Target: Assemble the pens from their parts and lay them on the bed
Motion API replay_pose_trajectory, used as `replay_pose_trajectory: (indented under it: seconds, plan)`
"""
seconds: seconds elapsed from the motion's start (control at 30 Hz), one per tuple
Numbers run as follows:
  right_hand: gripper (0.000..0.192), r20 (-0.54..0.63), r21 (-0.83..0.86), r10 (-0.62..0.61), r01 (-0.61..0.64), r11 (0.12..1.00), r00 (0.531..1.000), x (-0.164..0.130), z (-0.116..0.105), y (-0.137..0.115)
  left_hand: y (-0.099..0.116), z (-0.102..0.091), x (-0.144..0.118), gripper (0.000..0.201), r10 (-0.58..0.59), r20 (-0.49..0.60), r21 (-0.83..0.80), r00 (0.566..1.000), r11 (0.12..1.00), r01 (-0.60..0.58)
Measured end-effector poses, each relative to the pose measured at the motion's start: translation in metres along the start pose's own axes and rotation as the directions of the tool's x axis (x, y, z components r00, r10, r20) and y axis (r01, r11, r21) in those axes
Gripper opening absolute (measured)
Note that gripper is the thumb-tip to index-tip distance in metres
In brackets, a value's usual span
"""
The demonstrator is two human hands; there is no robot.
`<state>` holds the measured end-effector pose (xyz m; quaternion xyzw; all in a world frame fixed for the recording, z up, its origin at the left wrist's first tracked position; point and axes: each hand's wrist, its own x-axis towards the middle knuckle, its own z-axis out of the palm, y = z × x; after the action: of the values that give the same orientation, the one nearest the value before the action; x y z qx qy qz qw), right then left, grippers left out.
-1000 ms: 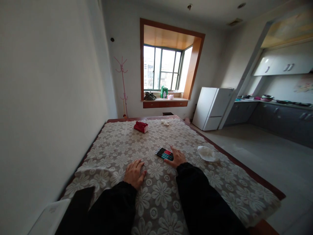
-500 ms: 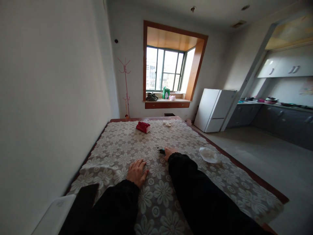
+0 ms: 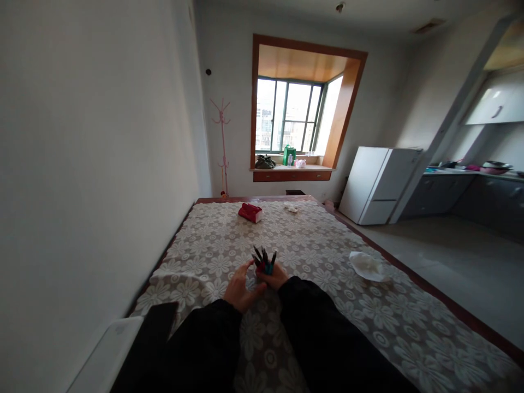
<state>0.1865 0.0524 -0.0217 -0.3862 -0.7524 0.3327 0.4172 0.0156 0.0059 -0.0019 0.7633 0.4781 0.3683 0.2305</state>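
A bundle of several dark pens (image 3: 264,261), with red and teal on their lower parts, stands points up in the grip of my right hand (image 3: 279,276). My left hand (image 3: 240,288) is just to the left of the bundle, its thumb and fingers apart in a curve. Its fingertips come close to the pens; whether they touch, I cannot tell. Beneath both hands lies the grey and white flowered tablecloth (image 3: 213,234). The lower ends of the pens are hidden by my hands.
Farther back on the table lie a red tissue pack (image 3: 250,213) and a small pale item (image 3: 291,209). A crumpled white paper (image 3: 367,266) is to the right. A black flat object (image 3: 158,333) and a white box-like object (image 3: 108,349) sit at the lower left, near the wall (image 3: 102,164).
My right hand has drawn nearer and raised the pens from lying low to points up. My left hand has lifted off the cloth and moved beside them. The view has turned slightly left.
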Motion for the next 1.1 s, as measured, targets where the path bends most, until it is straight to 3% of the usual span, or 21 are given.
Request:
replay_pose_trajectory:
  seconds: [0.1, 0.2, 0.3, 0.37, 0.43, 0.47, 0.57, 0.63, 0.8, 0.97, 1.1]
  plan:
    - [0.036, 0.107, -0.178, -0.103, 0.121, 0.977, 0.989, -0.004, 0.013, -0.004, 0.008, 0.005, -0.002, 0.07, 0.013, 0.015, -0.146, 1.0, 0.989, -0.011]
    - [0.041, 0.147, -0.239, -0.137, 0.17, 0.956, 0.98, -0.009, 0.024, -0.009, 0.014, 0.014, -0.003, 0.044, -0.012, -0.048, -0.301, 0.999, 0.954, -0.003]
    - [0.067, 0.109, -0.284, -0.149, 0.175, 0.943, 0.983, -0.012, 0.029, -0.014, 0.016, 0.012, 0.003, 0.029, -0.046, -0.163, -0.322, 0.986, 0.947, -0.009]
    - [0.076, 0.036, -0.294, -0.13, 0.135, 0.946, 0.991, -0.012, 0.027, -0.014, 0.012, -0.003, 0.017, 0.031, -0.12, -0.242, -0.234, 0.963, 0.97, 0.062]
    - [0.071, -0.051, -0.259, -0.086, 0.07, 0.963, 0.995, -0.011, 0.023, -0.011, 0.001, -0.028, 0.036, 0.033, -0.189, -0.204, 0.081, 0.961, 0.975, 0.209]
    - [0.066, -0.087, -0.233, -0.061, 0.04, 0.972, 0.994, -0.009, 0.021, -0.008, -0.006, -0.043, 0.046, 0.033, -0.214, -0.133, 0.31, 0.968, 0.918, 0.246]
    - [0.055, -0.113, -0.202, -0.017, -0.007, 0.979, 0.993, -0.006, 0.019, -0.002, -0.036, -0.082, 0.07, 0.032, -0.354, -0.063, 0.512, 0.933, 0.791, 0.335]
    - [0.053, -0.108, -0.223, -0.014, -0.01, 0.975, 0.994, -0.006, 0.019, -0.001, -0.057, -0.096, 0.074, 0.036, -0.422, -0.062, 0.574, 0.904, 0.726, 0.378]
    - [0.05, -0.097, -0.259, -0.004, -0.022, 0.966, 0.995, -0.007, 0.022, -0.004, -0.085, -0.096, 0.062, 0.035, -0.434, -0.099, 0.652, 0.896, 0.651, 0.388]
    - [0.049, -0.105, -0.273, 0.015, -0.043, 0.961, 0.994, -0.007, 0.022, -0.006, -0.084, -0.091, 0.047, 0.056, -0.393, -0.092, 0.657, 0.915, 0.667, 0.352]
    - [0.047, -0.099, -0.285, 0.02, -0.048, 0.957, 0.995, -0.007, 0.022, -0.008, -0.084, -0.093, 0.031, 0.057, -0.383, -0.136, 0.655, 0.914, 0.657, 0.373]
